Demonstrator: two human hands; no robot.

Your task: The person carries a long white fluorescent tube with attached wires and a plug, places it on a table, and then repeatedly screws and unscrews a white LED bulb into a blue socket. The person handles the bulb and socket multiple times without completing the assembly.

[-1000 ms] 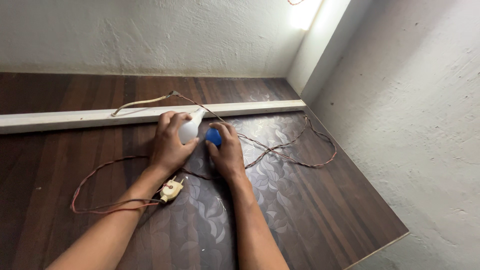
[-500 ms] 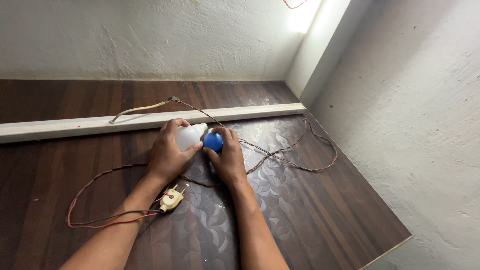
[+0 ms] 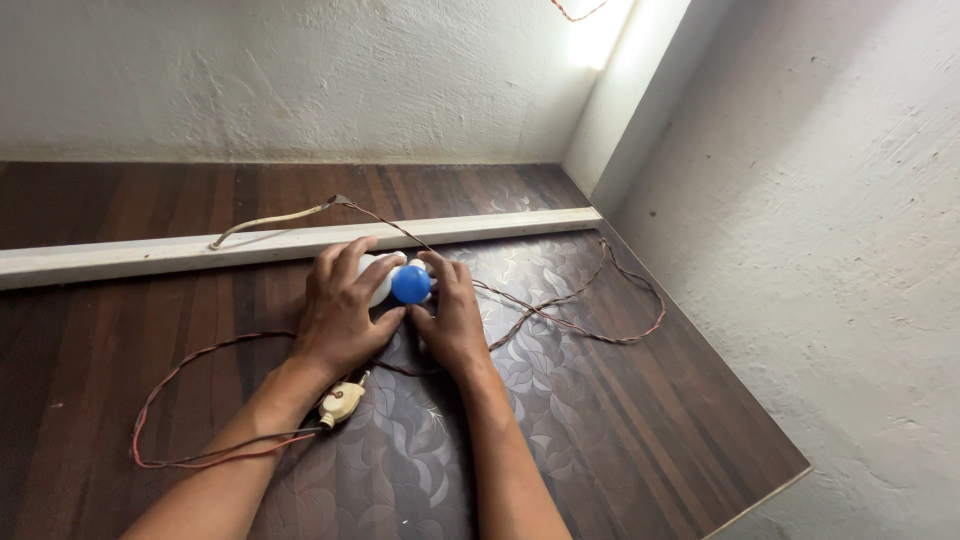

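At the middle of the desk [image 3: 620, 440], a white bulb [image 3: 377, 280] is gripped by the left hand [image 3: 340, 315], and a blue holder [image 3: 410, 285] at its 3 o'clock is pinched by the right hand [image 3: 452, 318]. Since a second ago more blue has been uncovered, so the two parts are judged to be turning. A cream switch [image 3: 341, 402] lies at 6 o'clock on the twisted wire [image 3: 560, 320].

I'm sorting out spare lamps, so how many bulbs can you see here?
2. A white bulb sits under the left hand, and a small blue bulb sits against the right hand, beside the white one. The hands may hide more.
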